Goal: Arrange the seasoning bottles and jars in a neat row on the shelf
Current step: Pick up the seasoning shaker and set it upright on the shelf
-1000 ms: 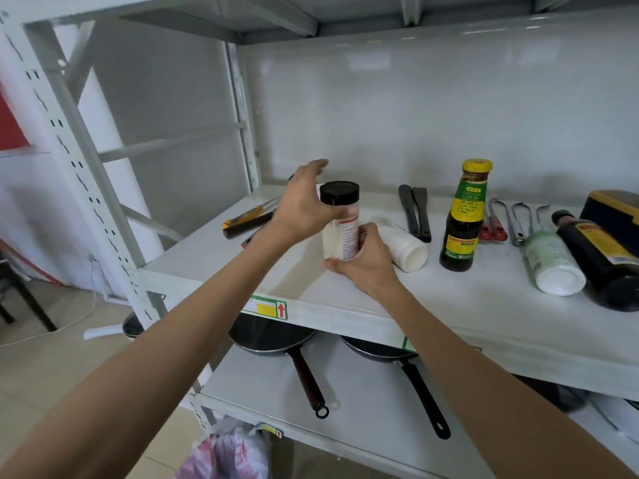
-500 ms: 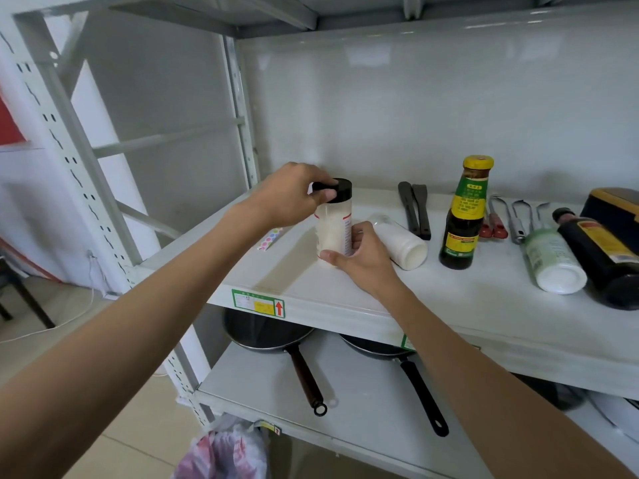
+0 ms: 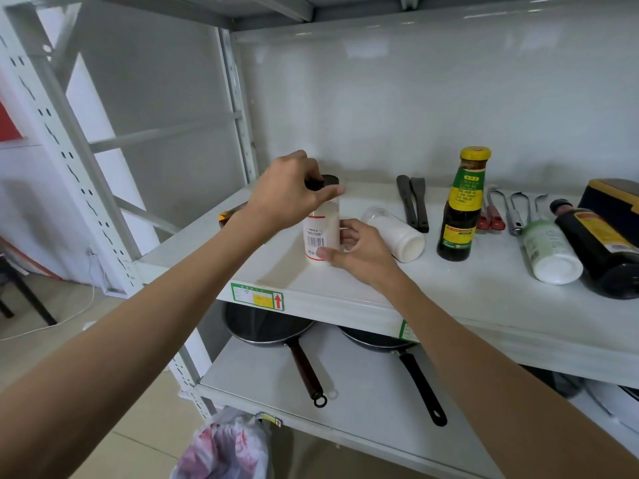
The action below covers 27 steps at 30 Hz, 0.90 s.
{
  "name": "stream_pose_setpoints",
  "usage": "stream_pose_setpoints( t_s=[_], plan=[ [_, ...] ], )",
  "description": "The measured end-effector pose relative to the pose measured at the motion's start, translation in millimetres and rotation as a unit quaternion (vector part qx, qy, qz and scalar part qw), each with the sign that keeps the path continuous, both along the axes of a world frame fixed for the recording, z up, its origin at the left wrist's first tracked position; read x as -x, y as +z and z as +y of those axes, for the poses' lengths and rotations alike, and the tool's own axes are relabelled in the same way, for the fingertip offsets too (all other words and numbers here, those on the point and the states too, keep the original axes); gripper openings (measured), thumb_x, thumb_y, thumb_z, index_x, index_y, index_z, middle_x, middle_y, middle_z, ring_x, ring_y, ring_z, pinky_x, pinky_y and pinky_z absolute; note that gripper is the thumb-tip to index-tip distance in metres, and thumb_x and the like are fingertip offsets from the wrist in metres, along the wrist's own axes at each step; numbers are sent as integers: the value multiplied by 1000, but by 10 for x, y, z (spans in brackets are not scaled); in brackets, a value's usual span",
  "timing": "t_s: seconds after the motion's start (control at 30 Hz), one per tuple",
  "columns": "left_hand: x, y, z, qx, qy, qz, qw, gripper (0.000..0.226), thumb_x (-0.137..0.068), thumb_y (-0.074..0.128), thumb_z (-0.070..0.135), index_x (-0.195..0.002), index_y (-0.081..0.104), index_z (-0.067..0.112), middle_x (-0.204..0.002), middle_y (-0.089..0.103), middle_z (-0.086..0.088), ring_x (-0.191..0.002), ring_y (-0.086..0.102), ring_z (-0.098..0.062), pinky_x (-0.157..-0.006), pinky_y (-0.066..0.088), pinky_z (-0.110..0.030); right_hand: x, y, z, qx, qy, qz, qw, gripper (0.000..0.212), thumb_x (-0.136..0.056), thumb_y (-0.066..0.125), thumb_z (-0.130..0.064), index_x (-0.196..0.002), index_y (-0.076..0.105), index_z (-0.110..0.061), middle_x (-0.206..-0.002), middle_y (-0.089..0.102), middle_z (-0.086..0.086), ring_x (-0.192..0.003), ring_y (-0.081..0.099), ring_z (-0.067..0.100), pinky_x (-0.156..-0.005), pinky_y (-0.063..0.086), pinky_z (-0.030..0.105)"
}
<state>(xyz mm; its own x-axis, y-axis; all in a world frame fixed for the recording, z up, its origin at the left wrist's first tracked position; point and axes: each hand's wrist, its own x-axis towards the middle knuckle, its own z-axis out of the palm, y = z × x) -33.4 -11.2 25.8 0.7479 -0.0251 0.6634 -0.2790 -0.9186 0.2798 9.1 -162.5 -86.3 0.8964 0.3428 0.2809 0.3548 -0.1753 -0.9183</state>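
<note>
A white seasoning jar (image 3: 323,231) with a black lid stands upright on the white shelf (image 3: 432,292). My left hand (image 3: 290,195) grips its lid from above and my right hand (image 3: 359,252) holds its base. Just to the right, a clear-capped white jar (image 3: 397,235) lies on its side. A dark sauce bottle (image 3: 461,205) with a yellow cap stands upright beyond it. Farther right lie a white-green bottle (image 3: 549,252) and a large dark bottle (image 3: 601,250), both on their sides.
Black tongs (image 3: 413,205), red-handled and metal tools (image 3: 501,209) and a dark yellow-trimmed box (image 3: 615,202) sit at the back of the shelf. A yellow-black tool (image 3: 228,216) lies at the left. Two frying pans (image 3: 273,331) rest on the lower shelf.
My left hand has come down from above the jar and closed on its black lid. The jar has turned, so its barcode now faces me. My right hand stays at the base.
</note>
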Motion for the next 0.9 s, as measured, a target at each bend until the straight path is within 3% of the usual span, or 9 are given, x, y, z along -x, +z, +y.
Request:
stream_pose_setpoints(
  t_s=[0.17, 0.3, 0.4, 0.5, 0.57, 0.63, 0.73, 0.9],
  plan=[
    [-3, 2, -62, -5, 7, -4, 1000, 54, -71, 74, 58, -76, 65, 6, -80, 56, -2, -73, 56, -22, -65, 49, -39, 40, 21, 4, 13, 9, -10, 1000, 55, -66, 89, -20, -111, 59, -12, -101, 71, 0, -91, 68, 11, -81, 56, 24],
    [-7, 75, -41, -13, -35, 36, 999, 57, -70, 78, 55, -75, 60, 1, -79, 49, -4, -71, 49, -23, -63, 42, -36, 44, 30, -8, 36, 7, -35, 999, 43, -73, 83, -20, -112, 64, -17, -102, 71, -1, -95, 65, 14, -86, 53, 29],
    [-4, 105, 4, -27, -51, 51, 997, 49, -75, 77, 48, -79, 64, 1, -81, 47, -4, -72, 48, -22, -63, 37, -30, 6, 9, -8, 32, 3, -23, 999, 41, -78, 79, -13, -113, 57, -16, -107, 69, 0, -100, 65, 17, -91, 53, 33],
    [-17, 108, 71, -42, -58, 65, 995, 36, -81, 74, 37, -88, 70, 2, -86, 51, -5, -78, 53, -23, -72, 45, -31, -6, -4, -12, -5, 15, 8, 1000, 40, -83, 71, 0, -109, 44, -14, -111, 66, 8, -102, 65, 22, -92, 54, 38],
    [-37, 109, 110, -47, -65, 79, 994, 32, -81, 72, 33, -91, 71, 3, -93, 56, -9, -85, 58, -27, -82, 49, -40, -1, -11, -12, -4, 24, 10, 1000, 36, -87, 65, 2, -112, 44, -12, -114, 64, 7, -98, 64, 15, -93, 54, 39],
    [-55, 102, 127, -42, -69, 84, 993, 33, -80, 72, 34, -91, 70, 4, -98, 58, -11, -88, 59, -29, -85, 50, -44, -20, -22, -15, 15, 17, 1, 1000, 35, -90, 63, -5, -120, 48, -14, -119, 62, 0, -105, 61, 11, -99, 50, 40],
    [-65, 59, 119, -16, -65, 79, 995, 36, -79, 73, 39, -95, 69, 6, -102, 62, -9, -91, 61, -28, -87, 51, -44, -9, -5, -8, 34, 24, 22, 999, 44, -87, 64, -32, -127, 51, -21, -127, 61, -6, -116, 58, 12, -103, 47, 45],
    [-52, 8, 63, -4, -36, 75, 997, 41, -78, 68, 53, -91, 65, 14, -84, 64, -3, -82, 57, -25, -77, 51, -43, -23, -35, 44, 80, -7, -43, 996, 65, -66, 73, -61, -117, 53, -28, -118, 57, -1, -109, 60, 15, -97, 50, 40]
  ],
)
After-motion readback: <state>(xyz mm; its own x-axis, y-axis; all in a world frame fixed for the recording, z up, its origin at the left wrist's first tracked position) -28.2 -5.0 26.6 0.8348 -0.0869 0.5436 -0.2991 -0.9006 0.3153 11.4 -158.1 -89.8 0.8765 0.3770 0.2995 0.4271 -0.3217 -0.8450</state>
